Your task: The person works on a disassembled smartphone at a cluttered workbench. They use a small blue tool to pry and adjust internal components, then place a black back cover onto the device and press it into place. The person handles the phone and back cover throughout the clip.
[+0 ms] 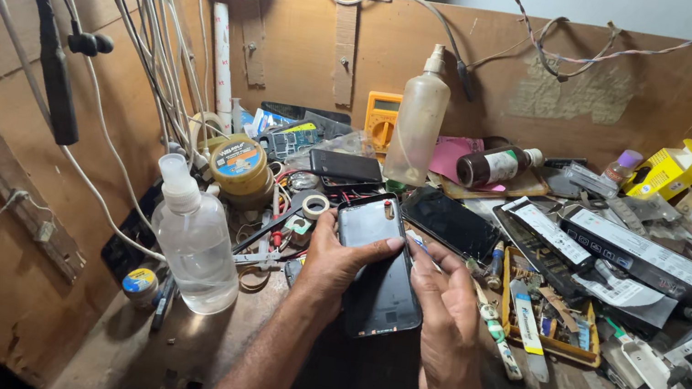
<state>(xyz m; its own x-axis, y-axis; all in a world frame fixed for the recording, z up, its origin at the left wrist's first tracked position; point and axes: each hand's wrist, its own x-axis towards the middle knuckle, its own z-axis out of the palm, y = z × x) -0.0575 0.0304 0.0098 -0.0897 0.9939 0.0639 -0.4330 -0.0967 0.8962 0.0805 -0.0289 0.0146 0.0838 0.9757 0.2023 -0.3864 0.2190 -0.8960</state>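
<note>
Left hand (335, 262) is clasping the phone (378, 264) by its edge; right hand (439, 306) is pinching a thin tool (419, 244). Phone looks stiff, slippery, fragile: edges suit holding best.

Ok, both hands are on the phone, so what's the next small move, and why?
Probably steady the phone with the left hand and work the right hand along its right edge. The left thumb already presses the glass, and the right fingertips sit at that edge with a thin tool.
</note>
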